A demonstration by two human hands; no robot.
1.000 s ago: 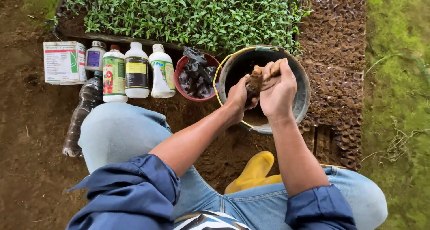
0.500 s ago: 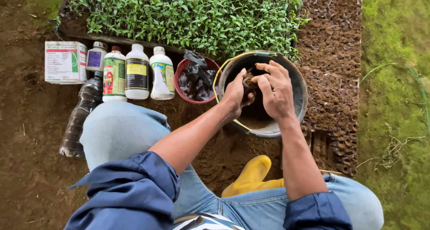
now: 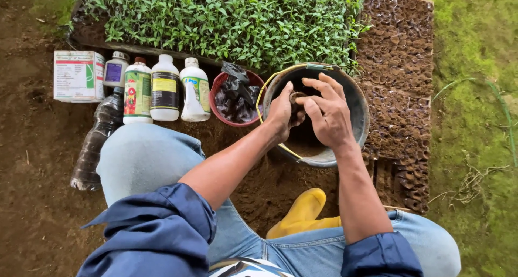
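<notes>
Bare soil ground (image 3: 38, 147) as I see it from the head camera.
On it, left to right: white carton (image 3: 77, 75), four upright bottles (image 3: 164, 87), one clear bottle (image 3: 96, 139) lying flat, red bowl (image 3: 236, 96) with black bags, grey bucket (image 3: 324, 112). Seedling tray (image 3: 226, 18) behind; rows of soil-filled cups (image 3: 402, 66) right; grass (image 3: 475, 120) beyond.

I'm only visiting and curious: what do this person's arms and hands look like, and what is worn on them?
Both arms wear dark blue long sleeves, rolled up past the elbows into thick cuffs, so the forearms are bare. The left hand and right hand are bare too: no gloves, and no rings or watch that I can see. Both are smudged with brown soil.
</notes>
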